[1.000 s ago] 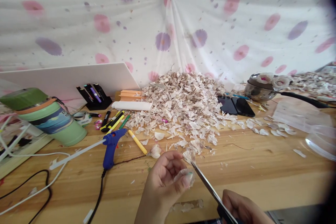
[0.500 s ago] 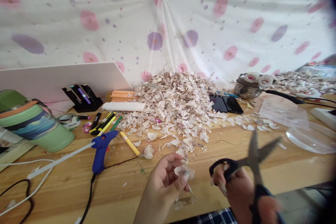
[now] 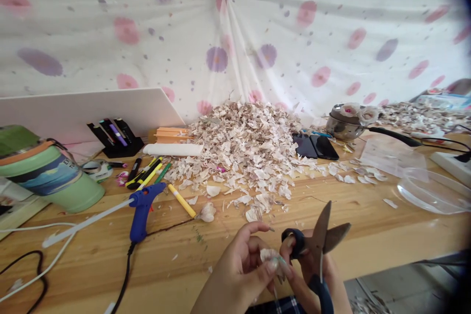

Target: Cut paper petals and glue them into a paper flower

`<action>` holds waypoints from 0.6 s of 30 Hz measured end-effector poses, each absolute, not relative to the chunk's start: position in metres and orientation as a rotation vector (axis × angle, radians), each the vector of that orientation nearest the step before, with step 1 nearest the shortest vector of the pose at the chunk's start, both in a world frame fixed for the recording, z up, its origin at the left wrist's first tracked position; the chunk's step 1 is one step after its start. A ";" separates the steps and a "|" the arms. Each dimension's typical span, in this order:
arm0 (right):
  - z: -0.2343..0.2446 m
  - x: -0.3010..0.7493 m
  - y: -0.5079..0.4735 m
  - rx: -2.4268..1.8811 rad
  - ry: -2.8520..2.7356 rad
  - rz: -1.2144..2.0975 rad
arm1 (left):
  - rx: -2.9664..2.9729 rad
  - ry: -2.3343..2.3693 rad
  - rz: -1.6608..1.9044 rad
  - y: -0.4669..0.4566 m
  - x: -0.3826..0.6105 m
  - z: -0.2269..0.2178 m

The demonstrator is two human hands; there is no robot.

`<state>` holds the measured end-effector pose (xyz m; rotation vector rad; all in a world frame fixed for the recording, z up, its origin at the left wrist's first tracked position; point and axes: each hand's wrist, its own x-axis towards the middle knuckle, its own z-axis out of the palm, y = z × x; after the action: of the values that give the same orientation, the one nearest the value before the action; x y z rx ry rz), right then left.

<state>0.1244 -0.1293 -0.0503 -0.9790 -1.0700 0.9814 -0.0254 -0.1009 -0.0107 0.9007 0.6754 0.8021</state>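
Wooden table (image 3: 368, 216), floral curtain (image 3: 235, 49) behind.

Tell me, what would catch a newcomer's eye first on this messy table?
Probably the big heap of pale petal-like scraps piled mid-table against the flowered cloth. Next, at the near edge, the right hand holds open scissors beside the left hand, which pinches one scrap. A blue glue gun lies left.

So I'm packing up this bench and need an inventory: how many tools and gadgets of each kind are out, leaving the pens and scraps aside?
Black-handled steel scissors, in the right hand: 1
Blue plastic glue gun: 1
Black flat phones: 2
Green insulated tumbler: 1
Steel pan with black handle: 1
Total: 6
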 end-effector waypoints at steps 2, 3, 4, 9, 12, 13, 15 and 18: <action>-0.054 0.125 -0.125 -0.949 -1.098 0.899 | 0.900 0.660 0.820 -0.100 -0.023 -0.013; -0.056 0.125 -0.123 -0.941 -1.146 0.868 | 0.898 0.658 0.833 -0.099 -0.021 -0.015; -0.056 0.126 -0.122 -0.940 -1.200 0.834 | 0.895 0.663 0.845 -0.099 -0.019 -0.016; -0.049 0.126 -0.120 -1.007 -1.300 0.648 | 0.963 0.771 0.871 -0.101 -0.009 -0.014; -0.044 0.122 -0.120 -1.023 -1.279 0.602 | 1.049 0.864 0.906 -0.104 -0.007 -0.007; -0.043 0.121 -0.120 -1.019 -1.274 0.620 | 1.068 0.888 0.904 -0.105 -0.007 -0.005; -0.043 0.123 -0.120 -1.013 -1.238 0.695 | 1.081 0.937 0.914 -0.106 -0.008 -0.003; -0.047 0.130 -0.124 -1.014 -1.203 0.895 | 1.090 1.043 0.994 -0.107 -0.010 -0.003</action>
<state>0.1296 -0.1240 -0.0474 -1.0141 -1.2033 0.8945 -0.0103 -0.1067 -0.0031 1.0903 1.0428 0.9939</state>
